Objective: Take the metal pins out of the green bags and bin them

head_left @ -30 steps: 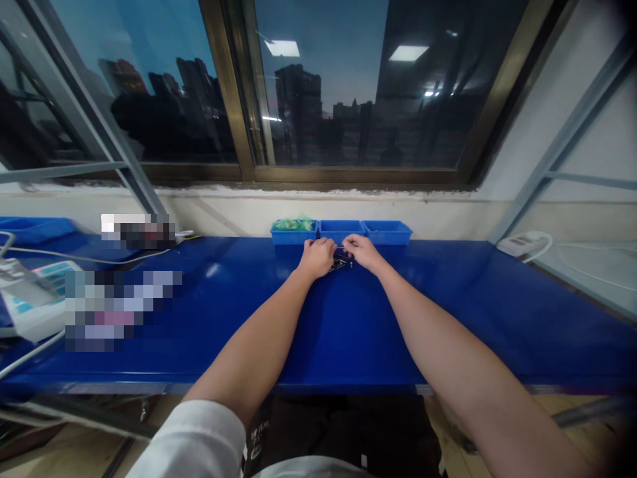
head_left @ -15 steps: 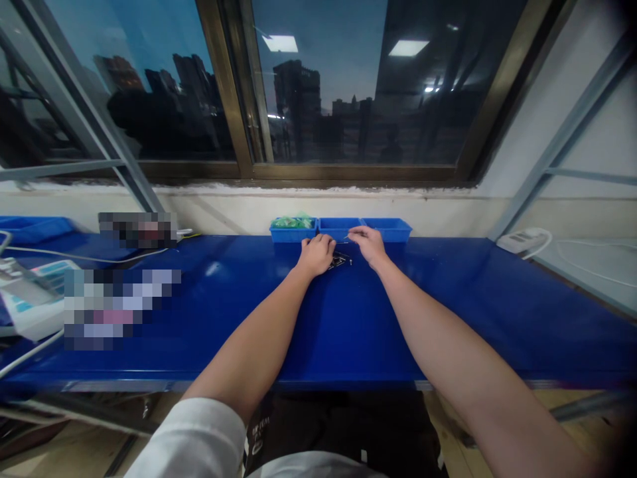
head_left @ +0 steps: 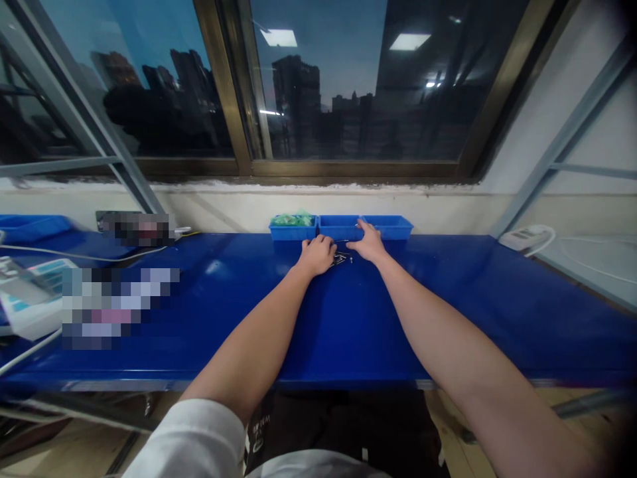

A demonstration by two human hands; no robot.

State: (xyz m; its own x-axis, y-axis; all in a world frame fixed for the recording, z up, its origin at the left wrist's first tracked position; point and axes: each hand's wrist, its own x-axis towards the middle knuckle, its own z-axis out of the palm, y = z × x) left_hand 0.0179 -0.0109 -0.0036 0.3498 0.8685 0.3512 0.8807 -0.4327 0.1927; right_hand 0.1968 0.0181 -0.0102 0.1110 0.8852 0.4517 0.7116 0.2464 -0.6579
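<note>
My left hand rests on the blue table, fingers curled down at the left side of a small pile of screw-like metal pieces. Its fingertips are partly hidden, so what they hold cannot be made out. A thin light line, perhaps a slim rod, shows just beyond those fingertips. My right hand is open in front of the bins, thumb and forefinger wide apart, the forefinger reaching up over the front of the middle blue bin. One loose small metal piece lies right of the pile.
Left of the middle bin, another blue bin holds green plastic bags; a third bin adjoins on the right. A white device with a keypad and blurred items stand at left. A white power strip lies at far right, below the metal frame.
My right hand has gone from a pinch near the pile to spread fingers, its forefinger now at the bin's front. My left hand has stayed almost in place.
</note>
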